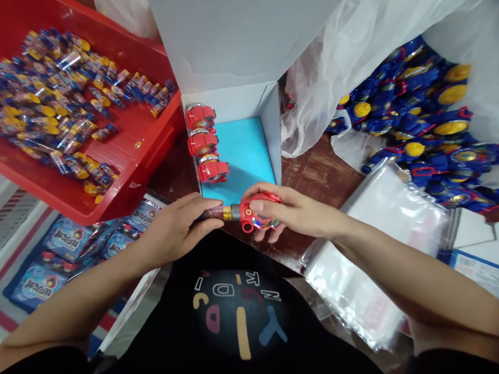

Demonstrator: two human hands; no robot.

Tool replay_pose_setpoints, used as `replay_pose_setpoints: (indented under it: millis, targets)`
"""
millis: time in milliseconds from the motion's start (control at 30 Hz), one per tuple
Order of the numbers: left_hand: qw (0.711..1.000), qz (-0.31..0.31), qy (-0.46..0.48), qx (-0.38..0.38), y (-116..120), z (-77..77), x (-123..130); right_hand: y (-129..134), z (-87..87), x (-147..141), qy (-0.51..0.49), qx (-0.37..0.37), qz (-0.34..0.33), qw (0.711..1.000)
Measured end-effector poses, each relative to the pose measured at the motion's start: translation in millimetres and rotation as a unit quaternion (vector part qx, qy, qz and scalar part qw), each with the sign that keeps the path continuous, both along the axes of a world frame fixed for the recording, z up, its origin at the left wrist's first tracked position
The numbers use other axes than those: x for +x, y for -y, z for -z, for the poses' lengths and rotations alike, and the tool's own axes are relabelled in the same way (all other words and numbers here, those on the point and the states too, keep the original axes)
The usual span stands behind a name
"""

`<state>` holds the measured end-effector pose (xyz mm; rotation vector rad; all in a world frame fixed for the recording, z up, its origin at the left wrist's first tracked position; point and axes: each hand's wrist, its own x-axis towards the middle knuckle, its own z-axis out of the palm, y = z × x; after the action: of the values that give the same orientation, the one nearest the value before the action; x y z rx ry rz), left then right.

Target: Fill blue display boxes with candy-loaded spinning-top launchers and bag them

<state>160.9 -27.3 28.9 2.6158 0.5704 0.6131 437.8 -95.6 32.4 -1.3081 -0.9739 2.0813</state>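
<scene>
Black shirt [238, 314] nearest; left hand [177, 227] grips tube [218, 213], right hand [302, 211] red toy [247, 213], probably light, stiff, slick plastic, best held around its body.

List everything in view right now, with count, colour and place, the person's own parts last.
Bin: one, red, upper left
Small tubes: many, blue and yellow, in the bin
Open box: one, pale grey, turquoise inside, centre
Red toys: three, red, in the box along its left side
Held toy: one, red, near side of the box
Held tube: one, dark and yellow, left of that toy
Blue toys: many, blue with yellow, right
Flat bags: stack, uncounted, clear, lower right
Printed packs: several, blue, lower left
Table: one, brown, beneath the box
Shirt: one, black, bottom centre
Left fingers: one set, bare, on the held tube
Right fingers: one set, bare, around the held toy
</scene>
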Motion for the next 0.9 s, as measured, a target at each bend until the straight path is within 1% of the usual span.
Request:
replay_pose_setpoints:
  millis: [33, 67, 100, 133, 167, 200, 233, 267, 300, 333, 367, 400, 433, 467, 500, 533, 600, 667, 700, 733, 800, 867, 900]
  targets:
    - [0.998, 0.020, 0.017, 0.057, 1, 0.4, 0, 1, -0.1, -1, -0.012, -0.040, -0.004, 0.999]
    - [0.990, 0.040, 0.041, 0.130, 2, 1.6, -1, 2, -0.2, -2, -0.025, -0.071, -0.007, 0.997]
    - [0.977, 0.056, 0.058, 0.198, 2, 3.3, -3, 3, -0.6, -2, -0.030, -0.081, -0.007, 0.996]
    - [0.965, 0.066, 0.065, 0.246, 1, 5.5, -4, 4, -1.4, 0, -0.020, -0.060, -0.002, 0.998]
    - [0.962, 0.062, 0.061, 0.258, -1, 8.2, -6, 4, -2.6, 2, 0.011, -0.002, 0.009, 1.000]
    - [0.969, 0.045, 0.059, 0.236, -6, 11.5, -8, 4, -3.8, 6, 0.065, 0.086, 0.025, 0.994]
    - [0.980, 0.020, 0.065, 0.189, -11, 15.7, -10, 3, -4.9, 10, 0.138, 0.191, 0.035, 0.971]
    - [0.989, -0.006, 0.072, 0.128, -18, 20.9, -11, 1, -5.7, 14, 0.217, 0.297, 0.034, 0.929]
    - [0.994, -0.025, 0.081, 0.072, -25, 27.2, -11, -1, -6.0, 17, 0.294, 0.387, 0.016, 0.874]
    - [0.995, -0.034, 0.091, 0.036, -32, 34.6, -11, -2, -6.0, 17, 0.362, 0.452, -0.018, 0.815]
    - [0.995, -0.034, 0.091, 0.023, -39, 42.8, -9, -4, -6.0, 16, 0.419, 0.492, -0.065, 0.760]
    - [0.996, -0.033, 0.080, 0.031, -45, 51.5, -6, -5, -6.4, 12, 0.461, 0.512, -0.118, 0.715]
    - [0.996, -0.034, 0.060, 0.048, -49, 60.1, -3, -6, -7.5, 7, 0.491, 0.517, -0.171, 0.680]
    - [0.996, -0.036, 0.041, 0.065, -52, 68.1, 0, -7, -9.5, 0, 0.512, 0.512, -0.218, 0.654]
    - [0.996, -0.039, 0.026, 0.073, -54, 75.0, 3, -8, -12.5, -8, 0.523, 0.502, -0.261, 0.638]
    - [0.996, -0.044, 0.015, 0.072, -55, 80.5, 5, -10, -16.2, -16, 0.525, 0.491, -0.296, 0.629]
    - [0.997, -0.048, 0.011, 0.063, -55, 86.0, 9, -16, -24.2, -30, 0.522, 0.466, -0.345, 0.626]
    - [0.997, -0.044, 0.016, 0.055, -51, 83.3, 10, -24, -30.6, -42, 0.526, 0.443, -0.367, 0.627]
    - [0.998, -0.044, 0.020, 0.051, -49, 78.6, 10, -28, -32.6, -46, 0.531, 0.436, -0.367, 0.627]
    - [0.997, -0.048, 0.024, 0.050, -47, 71.6, 8, -31, -33.7, -49, 0.535, 0.436, -0.361, 0.627]
    - [0.995, -0.068, 0.046, 0.056, -44, 51.4, 0, -36, -33.2, -54, 0.534, 0.452, -0.339, 0.629]
    - [0.984, -0.121, 0.091, 0.096, -52, 26.7, -19, -38, -29.9, -57, 0.533, 0.466, -0.317, 0.632]
    - [0.973, -0.161, 0.106, 0.128, -61, 14.9, -33, -38, -27.7, -58, 0.531, 0.467, -0.310, 0.635]
